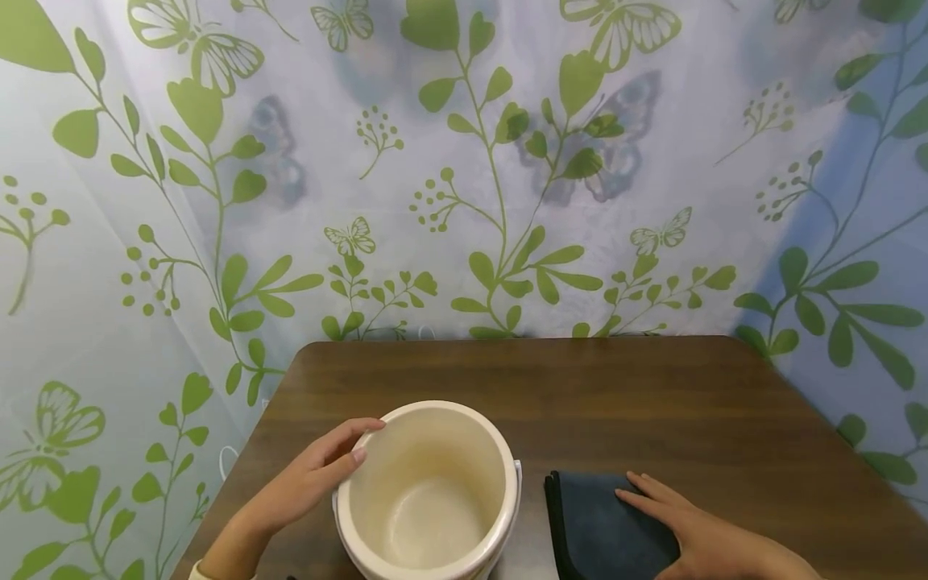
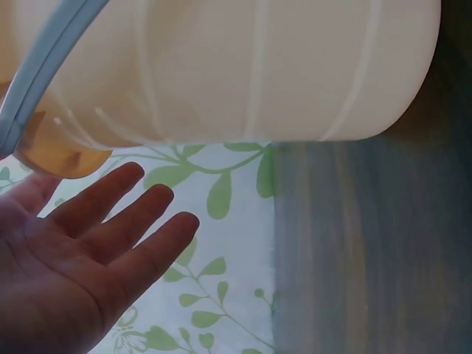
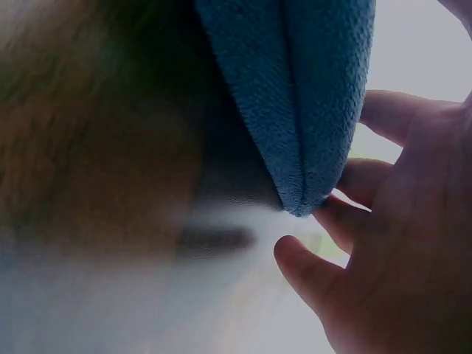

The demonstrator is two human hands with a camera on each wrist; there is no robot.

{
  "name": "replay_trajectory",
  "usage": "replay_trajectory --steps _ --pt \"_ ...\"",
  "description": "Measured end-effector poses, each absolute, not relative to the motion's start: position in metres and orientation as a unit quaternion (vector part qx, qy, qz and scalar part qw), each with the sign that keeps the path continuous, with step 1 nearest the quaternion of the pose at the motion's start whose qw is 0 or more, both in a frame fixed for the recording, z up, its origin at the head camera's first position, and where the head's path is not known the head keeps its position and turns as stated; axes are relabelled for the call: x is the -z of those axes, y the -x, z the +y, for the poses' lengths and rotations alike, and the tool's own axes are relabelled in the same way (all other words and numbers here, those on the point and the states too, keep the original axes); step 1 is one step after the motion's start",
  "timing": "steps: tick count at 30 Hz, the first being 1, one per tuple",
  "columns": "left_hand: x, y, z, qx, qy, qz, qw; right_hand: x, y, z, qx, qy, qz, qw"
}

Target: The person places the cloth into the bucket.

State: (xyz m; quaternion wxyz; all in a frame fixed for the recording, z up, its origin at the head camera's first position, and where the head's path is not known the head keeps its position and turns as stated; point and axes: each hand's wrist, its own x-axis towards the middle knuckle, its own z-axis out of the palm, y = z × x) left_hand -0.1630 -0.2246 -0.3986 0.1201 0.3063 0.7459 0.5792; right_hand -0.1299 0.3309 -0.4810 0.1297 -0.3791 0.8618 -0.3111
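Observation:
A cream bucket (image 1: 424, 491) stands upright on the table, its inside bare. My left hand (image 1: 312, 471) is at the bucket's left side, with its fingertips and thumb at the rim. In the left wrist view, the left hand's (image 2: 81, 258) fingers are spread and fairly straight beside the bucket's wall (image 2: 243, 74). To the right lies a folded dark blue cloth (image 1: 605, 524). My right hand (image 1: 696, 528) touches its right side with extended fingers. The right wrist view has the cloth's (image 3: 310, 103) rounded fold against the fingers of the right hand (image 3: 405, 221).
The brown wooden table (image 1: 522, 370) extends behind the bucket and cloth. A pale curtain (image 1: 464, 201) with green leaves and butterflies hangs behind and beside it. The bucket's grey-blue handle (image 2: 51, 63) hangs along its side.

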Motion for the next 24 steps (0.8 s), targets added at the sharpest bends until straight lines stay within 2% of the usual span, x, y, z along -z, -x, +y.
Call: replay_trajectory --steps 12,18,24 --pt "0.411 0.159 -0.219 -0.624 -0.264 0.727 0.115 0.487 0.13 0.328 0.256 0.371 0.891 0.062" --pt "0.414 0.158 -0.217 -0.63 -0.248 0.727 0.114 0.481 0.129 0.323 0.226 0.336 0.911 0.077" --pt "0.415 0.159 -0.217 -0.631 -0.245 0.727 0.112 0.473 0.128 0.319 0.228 0.286 0.921 0.133"
